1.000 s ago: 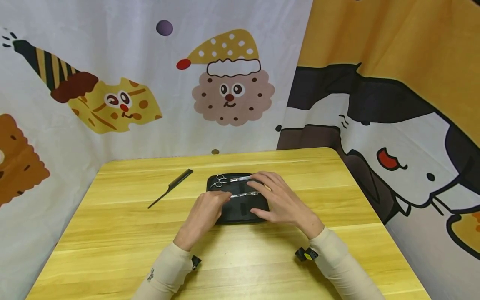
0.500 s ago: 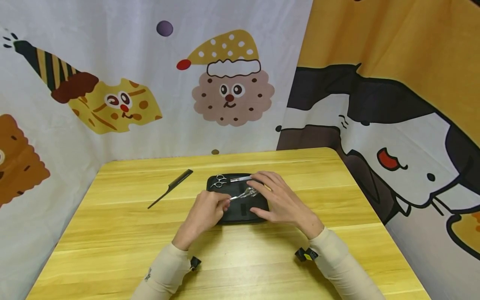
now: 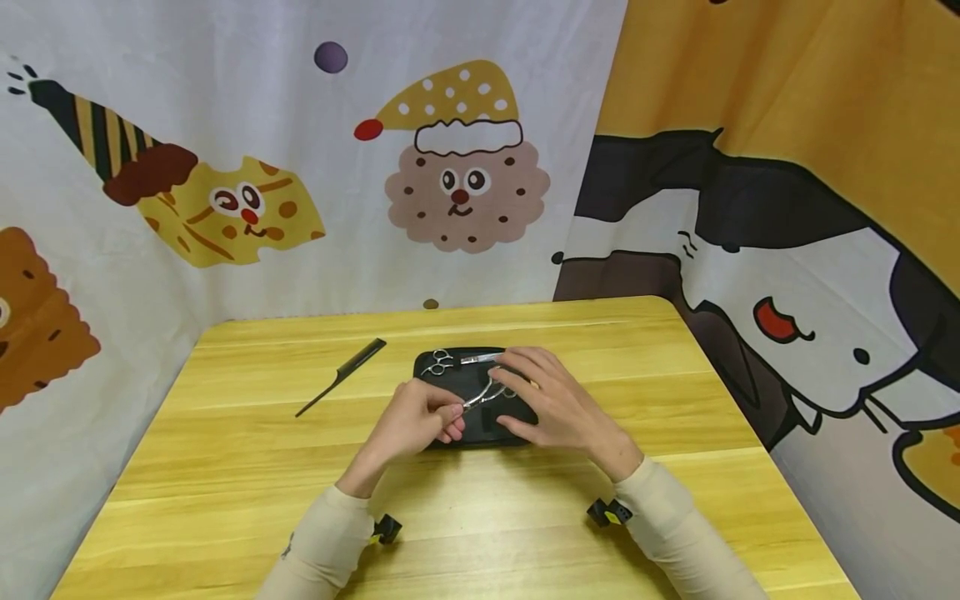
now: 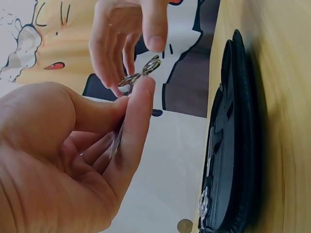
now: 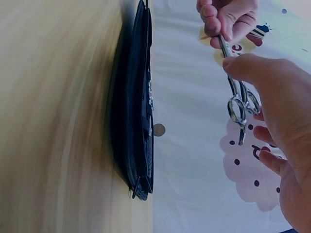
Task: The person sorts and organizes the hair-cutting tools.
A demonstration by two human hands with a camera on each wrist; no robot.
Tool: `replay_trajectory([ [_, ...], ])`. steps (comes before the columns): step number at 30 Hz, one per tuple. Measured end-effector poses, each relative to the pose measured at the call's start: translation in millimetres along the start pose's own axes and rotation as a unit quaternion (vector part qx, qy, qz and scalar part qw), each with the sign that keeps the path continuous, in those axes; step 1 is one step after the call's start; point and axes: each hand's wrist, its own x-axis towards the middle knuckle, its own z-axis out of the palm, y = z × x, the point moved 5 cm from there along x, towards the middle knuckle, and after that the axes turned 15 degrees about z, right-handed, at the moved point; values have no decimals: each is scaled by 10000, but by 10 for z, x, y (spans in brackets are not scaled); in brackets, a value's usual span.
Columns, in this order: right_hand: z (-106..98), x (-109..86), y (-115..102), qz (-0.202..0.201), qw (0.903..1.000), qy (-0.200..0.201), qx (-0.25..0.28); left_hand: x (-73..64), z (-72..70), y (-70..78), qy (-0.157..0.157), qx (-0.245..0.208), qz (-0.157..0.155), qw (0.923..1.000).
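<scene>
My left hand pinches a pair of silver hairdressing scissors by the blade end, between thumb and fingers. The scissors are raised above a black zip case, their finger rings pointing toward my right hand. That right hand is spread around the rings with straight, loosely bent fingers. In the right wrist view its thumb lies close to the scissors' shank; whether it touches cannot be told. A second pair of scissors lies along the far side of the case, its tip end hidden behind my right fingers.
A black tail comb lies on the wooden table to the left of the case. A printed curtain hangs behind and beside the table.
The scissors in my left hand have come up off the case, and their rings now splay toward the right hand. My left hand has drawn slightly back and turned; the right hand has barely shifted.
</scene>
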Motion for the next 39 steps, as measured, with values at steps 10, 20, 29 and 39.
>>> replay_trajectory([
  [10,75,-36,-71,-234,9997,33,-51,-28,6,13,-331,-392,-288,9983],
  [20,109,-41,-115,-268,9996,111,-40,-28,5,-1,-378,-449,-308,9978],
  [29,114,-43,-145,-354,9992,186,-54,-28,7,-20,-461,-400,-335,9976],
  [39,85,-44,-151,-341,9992,172,-97,-15,20,-40,-551,-273,-268,9977],
])
